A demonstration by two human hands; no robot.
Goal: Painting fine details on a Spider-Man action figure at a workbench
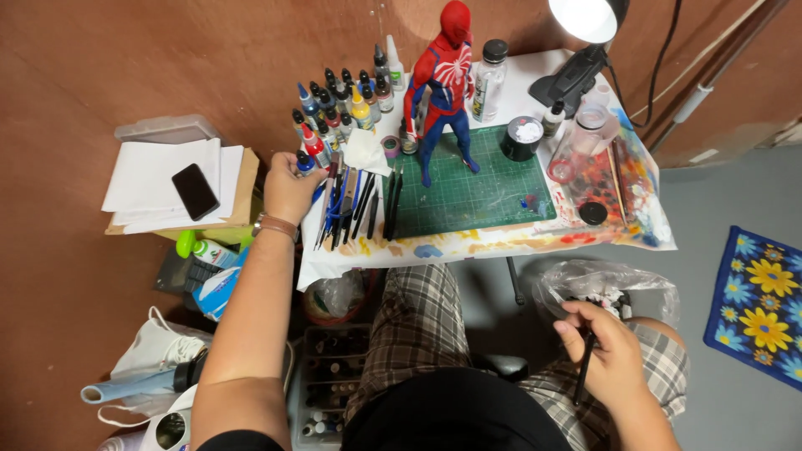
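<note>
A small paint dropper bottle with a blue cap (pixel 305 163) stands about upright, its long axis vertical and cap pointing up, at the left edge of the green cutting mat (pixel 476 196), beside a cluster of similar dropper bottles (pixel 342 104). The left hand (pixel 288 188) is closed around it. Between that bottle and the mat lies a row of dark brushes and tools (pixel 359 205), their handles pointing toward the person. On the mat stands a red-and-blue action figure (pixel 443 83). Well below the mat, over the plaid shorts, the right hand (pixel 606 355) pinches a thin black brush (pixel 583 372), which points down.
</note>
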